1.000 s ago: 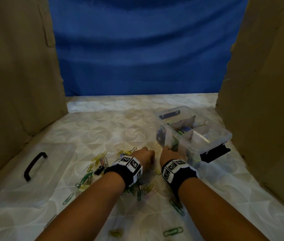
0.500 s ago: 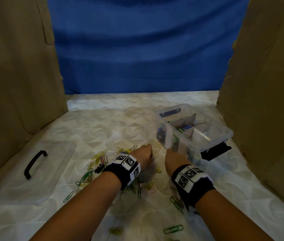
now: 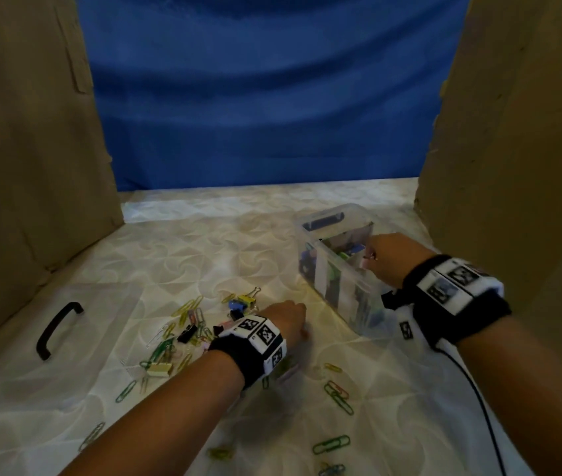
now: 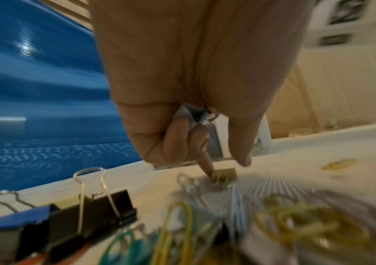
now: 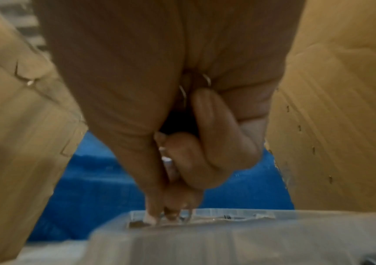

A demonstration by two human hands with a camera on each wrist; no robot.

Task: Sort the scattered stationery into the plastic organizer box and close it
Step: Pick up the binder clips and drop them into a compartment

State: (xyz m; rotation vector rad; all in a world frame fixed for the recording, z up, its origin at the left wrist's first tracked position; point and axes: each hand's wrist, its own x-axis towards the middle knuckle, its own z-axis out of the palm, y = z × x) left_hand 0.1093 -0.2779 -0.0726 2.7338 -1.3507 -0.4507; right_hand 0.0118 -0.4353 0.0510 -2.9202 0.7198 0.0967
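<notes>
The clear plastic organizer box sits open on the patterned table, over toward the right cardboard wall, with bits of stationery already in its compartments. The right hand is over the box, fingers curled around something with wire loops, looks like a binder clip, though it's too blurry to be sure; the fingertips are down at the box rim. The left hand is low on the table just beside the box, curled around a small silvery clip, with one finger poking down by a gold binder clip. Around it lies the pile of paper clips, plus black and blue binder clips. The lid, black handle up, lies well off to the left.
</notes>
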